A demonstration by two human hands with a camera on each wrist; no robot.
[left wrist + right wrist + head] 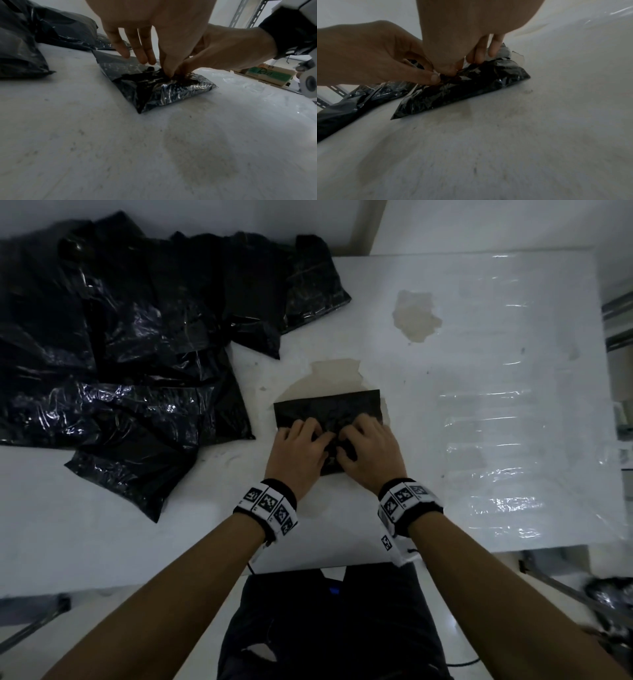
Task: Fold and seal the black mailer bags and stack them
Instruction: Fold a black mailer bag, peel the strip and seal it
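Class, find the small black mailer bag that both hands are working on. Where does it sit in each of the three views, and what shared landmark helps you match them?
Head view: small black mailer bag at centre, partly under both hands.
Left wrist view: upper middle, below the fingers.
Right wrist view: left of centre, a long dark wedge.
Shared landmark: the pile of black bags, lying to the bag's left on the table.
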